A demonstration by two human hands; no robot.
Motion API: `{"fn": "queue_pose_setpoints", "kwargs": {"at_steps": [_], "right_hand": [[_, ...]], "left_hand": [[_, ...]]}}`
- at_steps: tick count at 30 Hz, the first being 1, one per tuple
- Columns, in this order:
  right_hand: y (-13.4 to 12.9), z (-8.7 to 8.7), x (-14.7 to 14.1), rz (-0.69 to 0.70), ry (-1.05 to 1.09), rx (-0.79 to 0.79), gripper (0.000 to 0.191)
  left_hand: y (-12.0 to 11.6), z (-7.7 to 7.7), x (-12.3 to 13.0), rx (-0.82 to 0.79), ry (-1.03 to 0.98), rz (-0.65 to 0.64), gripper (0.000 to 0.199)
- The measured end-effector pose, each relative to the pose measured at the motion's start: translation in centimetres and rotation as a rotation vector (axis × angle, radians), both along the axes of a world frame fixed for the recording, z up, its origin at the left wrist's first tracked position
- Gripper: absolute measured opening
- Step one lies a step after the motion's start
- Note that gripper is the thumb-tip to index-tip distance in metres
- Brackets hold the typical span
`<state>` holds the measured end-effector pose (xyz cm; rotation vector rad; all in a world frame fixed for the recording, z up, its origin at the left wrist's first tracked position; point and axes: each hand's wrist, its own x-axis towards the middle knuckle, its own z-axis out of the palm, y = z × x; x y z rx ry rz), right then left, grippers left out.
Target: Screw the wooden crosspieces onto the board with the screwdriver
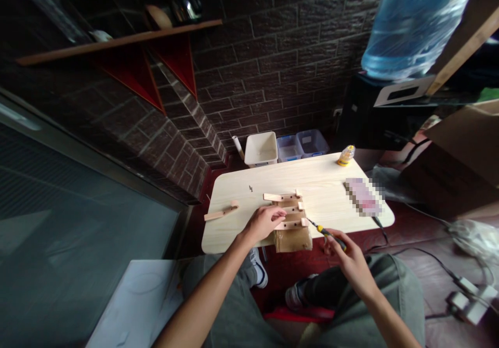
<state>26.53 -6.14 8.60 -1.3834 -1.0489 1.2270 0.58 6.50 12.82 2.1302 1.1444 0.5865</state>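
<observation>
In the head view, my right hand (345, 254) is closed round the handle of a yellow-and-black screwdriver (331, 237). Its shaft points up and left, with the tip beside the nearest wooden piece (290, 225). Over the left part of the wooden pieces, my left hand (265, 222) has its fingers curled and pinched together; what is between them is too small to make out. Several pale wooden pieces with dark holes and a raised end lie side by side on brown cardboard (293, 241) at the table's near edge. My left fingers partly cover the middle wooden piece (295, 209).
Another wooden piece (221, 213) lies at the left of the pale table (319, 189). Small dark screws (250, 188) lie behind. A blurred pinkish object (363, 196) and a yellow-based clear container (346, 156) are on the right. Bins (261, 149) stand beyond the far edge.
</observation>
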Motion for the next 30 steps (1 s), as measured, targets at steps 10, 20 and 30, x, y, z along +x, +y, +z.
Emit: {"fn": "queue_pose_setpoints", "kwargs": {"at_steps": [10,20,30], "right_hand": [[5.5,5.4,0.7,0.16,-0.233,0.139,0.037],[6.6,4.2,-1.0,0.255,-0.242,0.122,0.04],[7.4,4.7,-2.1,0.38,-0.314,0.147,0.032]], "left_hand": [[-0.4,-1.9,-0.4,0.208,0.117,-0.116,0.012],[-0.4,-3.4,-0.6,0.287,0.151,-0.123,0.011],[-0.9,-3.4,-0.3,0.302,0.142,-0.05,0.017]]}}
